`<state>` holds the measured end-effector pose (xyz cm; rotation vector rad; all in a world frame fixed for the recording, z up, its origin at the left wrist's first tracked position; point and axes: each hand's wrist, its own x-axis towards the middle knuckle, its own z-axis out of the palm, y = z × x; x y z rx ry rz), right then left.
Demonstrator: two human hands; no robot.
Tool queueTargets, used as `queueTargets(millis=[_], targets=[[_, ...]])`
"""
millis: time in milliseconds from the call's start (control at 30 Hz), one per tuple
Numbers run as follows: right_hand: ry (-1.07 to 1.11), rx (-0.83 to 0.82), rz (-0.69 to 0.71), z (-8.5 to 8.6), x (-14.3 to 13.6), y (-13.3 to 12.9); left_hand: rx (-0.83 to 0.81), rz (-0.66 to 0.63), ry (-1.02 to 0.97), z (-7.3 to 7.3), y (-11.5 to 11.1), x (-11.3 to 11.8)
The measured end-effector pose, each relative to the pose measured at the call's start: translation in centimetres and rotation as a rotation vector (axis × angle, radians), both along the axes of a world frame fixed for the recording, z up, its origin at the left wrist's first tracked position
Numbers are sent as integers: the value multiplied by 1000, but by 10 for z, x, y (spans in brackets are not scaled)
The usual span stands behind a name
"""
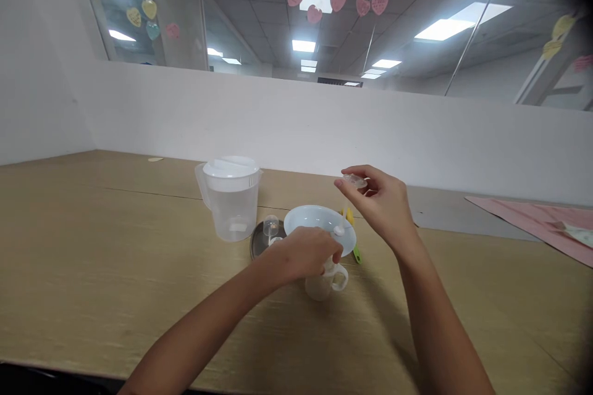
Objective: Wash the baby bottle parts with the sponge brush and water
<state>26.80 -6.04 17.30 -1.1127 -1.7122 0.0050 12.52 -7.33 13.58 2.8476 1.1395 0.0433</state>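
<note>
A small clear cup (319, 288) with a white handle stands near the middle of the table. My left hand (308, 251) reaches over its top, fingers curled down at the rim; the hand hides most of the cup's mouth. Raised to the right, my right hand (377, 197) pinches a clear, flat plastic piece (354, 181). Below that piece, a thin white stem with a small rounded end (339, 231) shows against the white bowl (306, 215). Whether stem and clear piece are joined, I cannot tell. My left hand covers the bowl's near side.
A lidded clear pitcher (234, 203) stands behind left. Beside it, a dark round tray (256, 248) bears a clear domed piece (271, 226) and something white. Yellow and green utensils (357, 254) lie partly behind the bowl. A pink cloth (523, 216) lies far right, before the wall.
</note>
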Motion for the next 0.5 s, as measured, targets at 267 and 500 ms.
queueTargets(millis=[267, 500], targets=[[-14, 9, -3, 1, 1, -2, -71, 1, -10, 5, 3, -4], [-53, -8, -10, 1, -1, -3, -80, -4, -26, 6, 7, -11]])
